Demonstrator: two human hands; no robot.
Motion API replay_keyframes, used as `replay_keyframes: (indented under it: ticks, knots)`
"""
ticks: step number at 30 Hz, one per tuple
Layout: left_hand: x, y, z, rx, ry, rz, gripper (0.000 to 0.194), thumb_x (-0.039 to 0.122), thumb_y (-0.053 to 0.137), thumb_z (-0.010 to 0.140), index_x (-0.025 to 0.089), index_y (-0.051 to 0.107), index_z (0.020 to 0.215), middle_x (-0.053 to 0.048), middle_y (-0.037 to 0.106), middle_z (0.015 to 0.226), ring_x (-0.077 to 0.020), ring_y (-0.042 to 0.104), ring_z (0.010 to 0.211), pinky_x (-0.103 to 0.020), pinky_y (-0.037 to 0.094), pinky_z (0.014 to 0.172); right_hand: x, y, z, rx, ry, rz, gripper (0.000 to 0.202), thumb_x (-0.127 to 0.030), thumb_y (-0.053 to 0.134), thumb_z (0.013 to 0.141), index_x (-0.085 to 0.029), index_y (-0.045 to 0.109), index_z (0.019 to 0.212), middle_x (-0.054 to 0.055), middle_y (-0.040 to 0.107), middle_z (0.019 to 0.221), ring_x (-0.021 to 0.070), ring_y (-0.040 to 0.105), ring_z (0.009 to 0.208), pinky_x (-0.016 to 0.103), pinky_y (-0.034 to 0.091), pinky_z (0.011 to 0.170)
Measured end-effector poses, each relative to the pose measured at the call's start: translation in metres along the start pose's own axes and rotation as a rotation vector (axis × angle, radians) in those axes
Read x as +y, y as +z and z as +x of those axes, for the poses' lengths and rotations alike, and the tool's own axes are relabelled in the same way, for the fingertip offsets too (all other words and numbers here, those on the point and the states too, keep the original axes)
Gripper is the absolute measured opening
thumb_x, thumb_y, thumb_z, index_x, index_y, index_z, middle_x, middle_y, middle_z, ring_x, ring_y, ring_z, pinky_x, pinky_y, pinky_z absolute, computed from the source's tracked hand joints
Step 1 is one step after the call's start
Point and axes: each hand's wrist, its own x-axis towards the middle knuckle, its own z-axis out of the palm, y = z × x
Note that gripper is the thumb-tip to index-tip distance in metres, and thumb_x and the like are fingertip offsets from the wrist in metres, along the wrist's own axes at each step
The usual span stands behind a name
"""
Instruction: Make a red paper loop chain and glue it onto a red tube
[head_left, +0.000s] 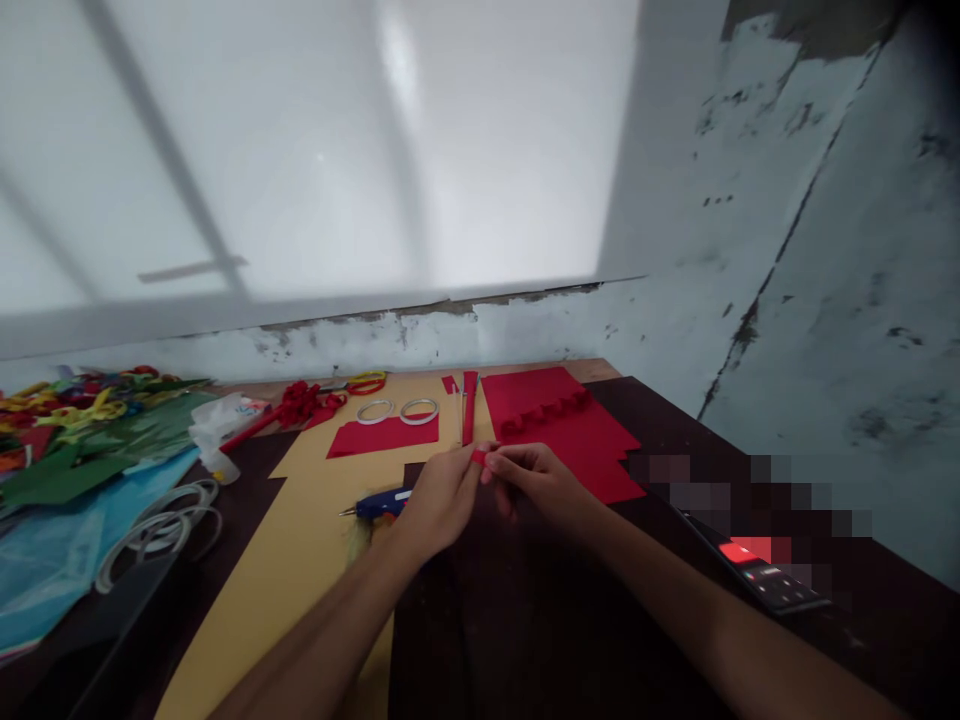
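My left hand (441, 497) and my right hand (541, 484) meet over the dark table, fingers closed together. A small piece of red paper (478, 457) shows between their fingertips, pinched by both; most of it is hidden. Beside my left wrist lies a blue glue gun (381, 503), its metal nozzle pointing left. Just beyond the hands are a narrow red paper strip (470, 405) and a large red sheet (551, 390). On that sheet rests a row of curled red paper pieces (544, 414).
Two white rings (418, 411) lie around a red rectangle (384, 436) on tan paper (247, 590). Yellow-handled scissors (367, 382) and a red paper flower (300, 402) sit behind. Coloured scraps (90, 405) and coiled white tubing (154, 530) are left; a phone (780, 585) lies right.
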Motion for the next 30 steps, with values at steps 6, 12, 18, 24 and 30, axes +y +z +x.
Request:
replay_keyframes:
  ticks: [6,12,18,24,30]
  knots:
    - [0.006,0.007,-0.001,-0.021,-0.09,-0.33,0.042,0.036,0.031,0.101,0.02,0.051,0.068,0.0,0.065,0.067,-0.0155,0.06,0.07,-0.026,0.047,0.075,-0.003,0.01,-0.001,0.057,-0.027,-0.032,0.047,-0.055,0.061,0.087,-0.015,0.061,0.062,-0.002,0.054,0.042,0.0086,0.044,0.035,0.021,0.032,0.04]
    - [0.0,0.008,0.004,0.032,-0.151,-0.439,0.045,0.038,0.03,0.1,0.02,0.048,0.063,0.001,0.06,0.056,-0.0159,0.06,0.065,-0.027,0.048,0.073,-0.012,0.018,0.011,0.05,0.031,-0.018,0.047,-0.059,0.059,0.086,-0.016,0.061,0.067,-0.002,0.057,0.044,0.0093,0.045,0.036,0.022,0.035,0.041]
    - [-0.014,0.005,0.005,0.174,-0.187,-0.248,0.031,0.033,0.041,0.097,0.016,0.066,0.091,-0.003,0.071,0.081,-0.0161,0.063,0.076,-0.029,0.049,0.079,-0.025,0.004,0.019,-0.013,0.066,-0.284,0.042,-0.05,0.056,0.09,-0.015,0.064,0.068,-0.004,0.05,0.043,0.008,0.041,0.039,0.021,0.029,0.043]
    - [-0.018,0.001,-0.001,0.046,-0.021,0.169,0.035,0.022,0.044,0.095,0.018,0.062,0.125,-0.011,0.07,0.114,-0.0221,0.062,0.106,-0.036,0.046,0.094,0.001,-0.005,0.014,-0.009,0.134,-0.24,0.046,-0.054,0.056,0.09,-0.015,0.065,0.067,-0.005,0.046,0.039,0.0069,0.036,0.035,0.021,0.025,0.04]
    - [-0.003,0.008,-0.001,0.032,-0.032,-0.007,0.041,0.033,0.033,0.101,0.017,0.066,0.083,-0.005,0.067,0.08,-0.0179,0.063,0.084,-0.03,0.048,0.087,0.009,-0.004,0.009,-0.036,0.035,-0.092,0.048,-0.054,0.055,0.091,-0.014,0.066,0.067,-0.006,0.046,0.038,0.0053,0.032,0.034,0.02,0.023,0.04]
